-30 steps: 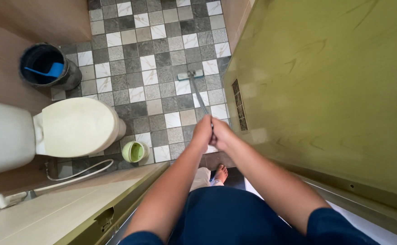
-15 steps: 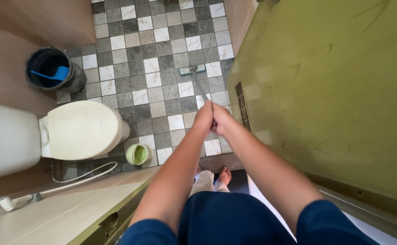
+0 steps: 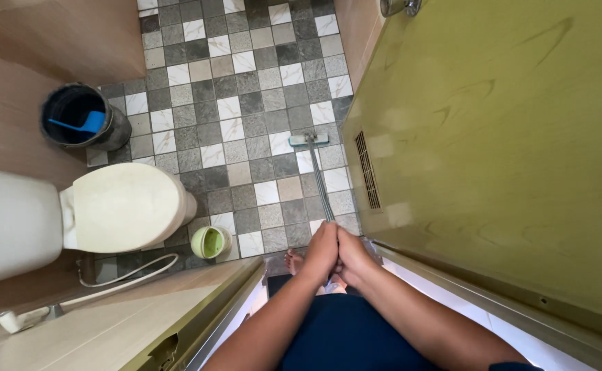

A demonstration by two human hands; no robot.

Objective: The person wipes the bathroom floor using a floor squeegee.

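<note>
Nearest the camera, both forearms reach forward over dark blue clothing, and the left hand (image 3: 321, 251) and right hand (image 3: 354, 255) are clenched together around the top of a mop handle (image 3: 321, 185); the two hands touch each other, fingers wrapped tight. Just below the left hand a bare foot (image 3: 294, 261) shows on the tiled floor (image 3: 246, 103). From the hands the handle runs away across the grey and white tiles to the flat mop head (image 3: 308, 139), which lies on the floor close to the green door (image 3: 493, 151) along the floor's right edge, just beside the door's vent grille (image 3: 367, 170).

To the left, a small green cup (image 3: 210, 242) stands at the base of the white toilet (image 3: 118, 206), whose lid is down. A white hose (image 3: 125, 271) curls beneath it, probably ending in the spray nozzle at the near left edge, though that part is dim. Farther off, at the floor's left edge, a dark bucket (image 3: 77, 124) holds a blue scoop (image 3: 81, 124).
</note>
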